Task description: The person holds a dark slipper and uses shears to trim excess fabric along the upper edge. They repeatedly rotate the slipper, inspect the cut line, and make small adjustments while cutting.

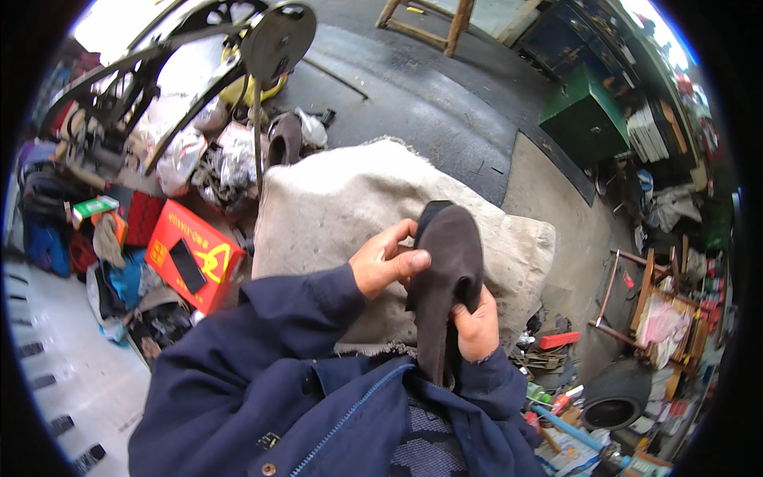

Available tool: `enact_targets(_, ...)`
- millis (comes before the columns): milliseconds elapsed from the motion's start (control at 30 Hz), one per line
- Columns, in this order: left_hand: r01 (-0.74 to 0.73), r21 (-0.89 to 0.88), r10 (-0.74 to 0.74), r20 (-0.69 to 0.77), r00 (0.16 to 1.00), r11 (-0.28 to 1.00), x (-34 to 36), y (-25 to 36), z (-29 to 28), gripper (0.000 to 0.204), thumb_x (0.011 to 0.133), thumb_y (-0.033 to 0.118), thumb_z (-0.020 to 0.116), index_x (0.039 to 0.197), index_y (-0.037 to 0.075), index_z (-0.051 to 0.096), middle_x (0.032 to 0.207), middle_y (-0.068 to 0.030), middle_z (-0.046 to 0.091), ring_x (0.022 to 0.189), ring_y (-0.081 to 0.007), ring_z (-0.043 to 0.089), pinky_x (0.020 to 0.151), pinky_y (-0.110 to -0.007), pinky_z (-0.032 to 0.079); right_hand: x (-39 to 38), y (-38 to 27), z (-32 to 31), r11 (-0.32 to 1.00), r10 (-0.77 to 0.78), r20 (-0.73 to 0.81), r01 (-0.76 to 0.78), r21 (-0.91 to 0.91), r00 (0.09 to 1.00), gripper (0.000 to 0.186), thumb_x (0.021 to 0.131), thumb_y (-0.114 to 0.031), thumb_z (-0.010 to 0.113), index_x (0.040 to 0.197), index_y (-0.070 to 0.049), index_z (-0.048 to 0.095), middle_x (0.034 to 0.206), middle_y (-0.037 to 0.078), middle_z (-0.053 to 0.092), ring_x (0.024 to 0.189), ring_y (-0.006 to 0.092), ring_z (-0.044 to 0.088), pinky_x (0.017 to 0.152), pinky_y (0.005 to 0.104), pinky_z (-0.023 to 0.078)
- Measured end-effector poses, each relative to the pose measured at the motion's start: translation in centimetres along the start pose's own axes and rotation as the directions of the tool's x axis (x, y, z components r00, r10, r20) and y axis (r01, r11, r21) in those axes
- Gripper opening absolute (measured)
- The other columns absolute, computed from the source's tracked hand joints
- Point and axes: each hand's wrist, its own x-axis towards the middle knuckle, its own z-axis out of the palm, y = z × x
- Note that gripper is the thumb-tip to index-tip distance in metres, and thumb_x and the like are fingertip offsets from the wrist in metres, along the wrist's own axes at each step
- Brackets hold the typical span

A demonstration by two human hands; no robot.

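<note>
I hold a dark brown suede shoe (pixel 447 259) upright over the pale, stained canvas cloth (pixel 310 207) spread across my lap, its rounded end at the top. A black layer shows behind its upper left edge. My left hand (pixel 389 262) grips that left edge, thumb on the front and fingers bent round it, partly hidden. My right hand (pixel 477 326) is closed on the lower right side by the dark opening, with its thumb at the edge and most fingers behind the shoe.
A black iron hand-cranked machine (pixel 274 44) stands upper left, near bags and another shoe (pixel 286 139). A red box (pixel 214 262) with a dark phone lies left. A green cabinet (pixel 580 115), wooden stool (pixel 425 20), wooden chair (pixel 644 294), tire (pixel 610 401) and clutter surround me.
</note>
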Motion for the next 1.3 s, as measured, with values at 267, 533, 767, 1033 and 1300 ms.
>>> enact_targets(267,0.010,-0.066,-0.013,-0.050,0.999,0.998,-0.7,-0.2,-0.4,0.054,0.087,0.021,0.081,0.131,-0.001,0.059,0.122,-0.0090,0.069,0.112,-0.0209,0.065,0.100,-0.036,0.050,-1.1,-3.8,3.6,0.783,-0.224,-0.037,0.157,-0.601,0.974,0.037,0.085,-0.004,0.069,0.120,-0.002,0.056,0.091,0.025,0.071,0.085,0.0447,0.071,0.073,0.0459,0.056)
enact_targets(533,-0.127,-0.275,0.179,0.170,0.969,0.953,0.3,-1.7,-2.8,0.035,0.092,0.020,0.078,0.117,0.003,0.061,0.109,-0.0146,0.073,0.103,-0.0310,0.067,0.088,-0.043,0.056,-2.8,-5.4,3.0,0.800,-0.196,0.074,0.203,-0.565,0.978,0.059,0.085,-0.033,0.079,0.129,-0.001,0.055,0.106,0.021,0.071,0.091,0.0400,0.071,0.078,0.0441,0.056)
enact_targets(767,-0.207,-0.392,0.334,0.290,0.897,0.896,1.2,-2.4,-3.0,0.047,0.091,0.035,0.080,0.119,0.009,0.053,0.116,-0.0130,0.068,0.110,-0.0304,0.061,0.092,-0.048,0.053,-3.2,-5.4,1.5,0.900,-0.191,0.138,0.230,-0.370,0.972,0.059,0.094,-0.042,0.071,0.138,-0.008,0.057,0.118,0.017,0.065,0.099,0.0390,0.069,0.084,0.0452,0.055)
enact_targets(1033,-0.238,-0.413,0.375,0.291,0.880,0.879,1.6,-3.0,-2.4,0.046,0.094,0.042,0.075,0.115,0.009,0.052,0.113,-0.0138,0.068,0.113,-0.0323,0.060,0.093,-0.052,0.056,-2.8,-4.5,0.6,0.924,-0.184,0.117,0.212,-0.317,0.976,0.043,0.096,-0.036,0.069,0.130,-0.010,0.063,0.113,0.016,0.066,0.098,0.0388,0.068,0.084,0.0450,0.055)
enact_targets(1300,-0.128,-0.532,0.378,0.392,0.839,0.837,1.7,-3.1,0.1,0.027,0.098,0.020,0.071,0.117,0.010,0.055,0.118,-0.0084,0.068,0.142,-0.0367,0.037,0.116,-0.061,0.038,-1.2,-3.4,-0.1,0.995,-0.082,0.245,0.065,0.079,0.966,0.037,0.094,-0.028,0.074,0.119,-0.006,0.060,0.115,0.019,0.068,0.107,0.0342,0.069,0.095,0.0413,0.052)
